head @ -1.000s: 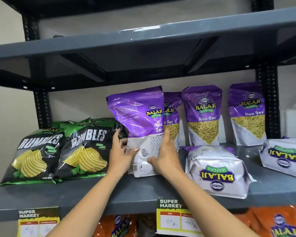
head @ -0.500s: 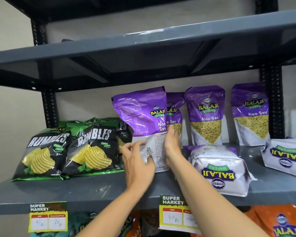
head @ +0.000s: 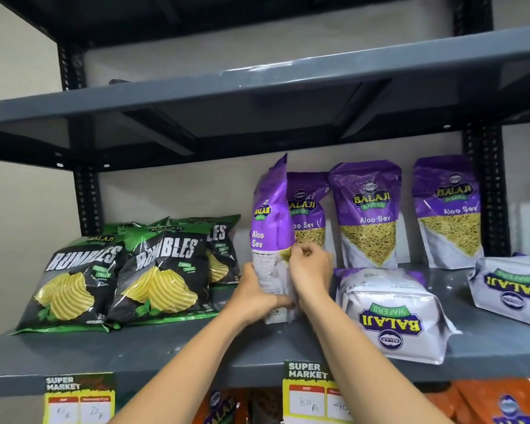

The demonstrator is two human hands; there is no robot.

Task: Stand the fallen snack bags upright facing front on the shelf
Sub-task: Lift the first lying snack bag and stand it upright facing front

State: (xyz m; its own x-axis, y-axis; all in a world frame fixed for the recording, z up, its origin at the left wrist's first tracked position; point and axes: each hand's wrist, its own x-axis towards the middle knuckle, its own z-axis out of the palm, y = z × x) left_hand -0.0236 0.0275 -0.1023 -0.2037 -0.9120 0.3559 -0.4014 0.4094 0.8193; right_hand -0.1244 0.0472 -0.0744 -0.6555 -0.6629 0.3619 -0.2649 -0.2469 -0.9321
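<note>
Both my hands grip a purple Aloo Sev bag [head: 270, 221] that stands upright on the grey shelf [head: 196, 353], turned edge-on so its side faces me. My left hand [head: 254, 298] holds its lower left, my right hand [head: 311, 270] its lower right. Behind it three purple Aloo Sev bags [head: 366, 215] stand upright facing front along the back. A fallen Aloo Sev bag [head: 389, 313] lies flat just right of my right wrist, its logo upside down. Another fallen bag [head: 514, 289] lies at the far right.
Black and green Rumbles chip bags [head: 162, 276] lean upright at the left of the shelf. An upper shelf [head: 257, 87] hangs overhead. Price tags [head: 309, 393] hang on the front edge. Orange bags [head: 502, 402] fill the shelf below.
The held bag has turned from showing its back to standing edge-on. My right hand moved round to its right side, and my left hand shifted to its lower left.
</note>
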